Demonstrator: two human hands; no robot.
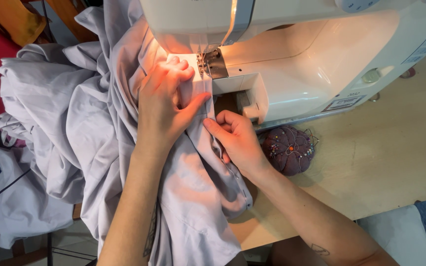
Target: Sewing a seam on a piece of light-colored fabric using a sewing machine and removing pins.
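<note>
**Grey fabric under sewing machine, 2 hands on it**

Grey fabric: 1 big piece, pale lilac-grey, thin woven cloth, smooth w/ lots of soft folds. Bulk piled on left side of table, spills off front edge toward person's lap. 1 narrow folded strip of it runs up under the presser foot. Row of small fasteners or pins shows along hem edge nr right wrist, too small to tell which.

Hands: 2, bare. Left hand lies flat on the fabric strip just left of the foot, fingers curled at the top, thumb stretched right across the strip; pressing down, not clamped. Right hand below and right of it, index fingertip and thumb on the folded edge, other fingers curled in; looks like a light pinch on the hem but can't tell for sure. Hands close, thumb of left nearly meets right index.

Sewing machine: 1, cream-white hard plastic, rounded body, glossy, lit warm by its own lamp at needle area. Metal foot, shiny.

Pincushion: 1, round, dark purple-brown cloth, tomato-like segments, many coloured pinheads stuck in. Sits just right of right hand, in front of machine base.

Table: 1, light wood, flat, matte.
</note>
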